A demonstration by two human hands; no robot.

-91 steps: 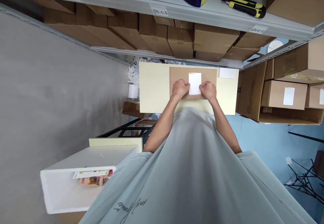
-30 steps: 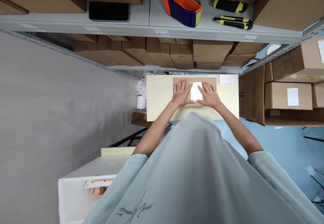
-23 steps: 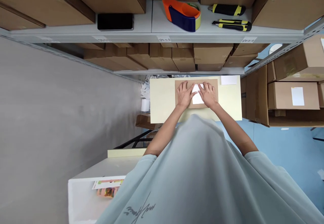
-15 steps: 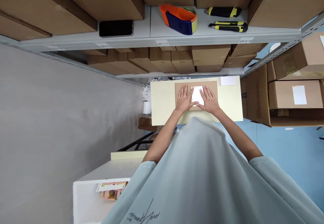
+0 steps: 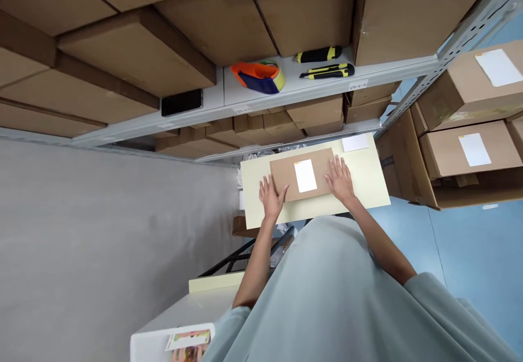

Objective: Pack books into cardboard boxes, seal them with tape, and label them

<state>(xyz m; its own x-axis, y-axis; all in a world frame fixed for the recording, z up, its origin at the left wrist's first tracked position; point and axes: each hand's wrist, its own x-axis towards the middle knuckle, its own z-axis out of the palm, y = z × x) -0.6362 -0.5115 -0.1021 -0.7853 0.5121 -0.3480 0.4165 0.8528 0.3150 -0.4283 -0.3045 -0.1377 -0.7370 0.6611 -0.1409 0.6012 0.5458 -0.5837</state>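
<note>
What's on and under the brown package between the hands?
A white label lies on the package. The cream tabletop shows around it; whatever is directly beneath is covered.

The left hand (image 5: 272, 198) covers a near corner of the box (image 5: 286, 168), and the right hand (image 5: 340, 180) hides part of its other end. The orange mark on the label (image 5: 305, 178) is too small to make out; the leftmost shelf tag (image 5: 167, 126) is a blur. The bottom edge cuts off the white bin (image 5: 175, 315), the right edge the open carton (image 5: 402, 160).
</note>
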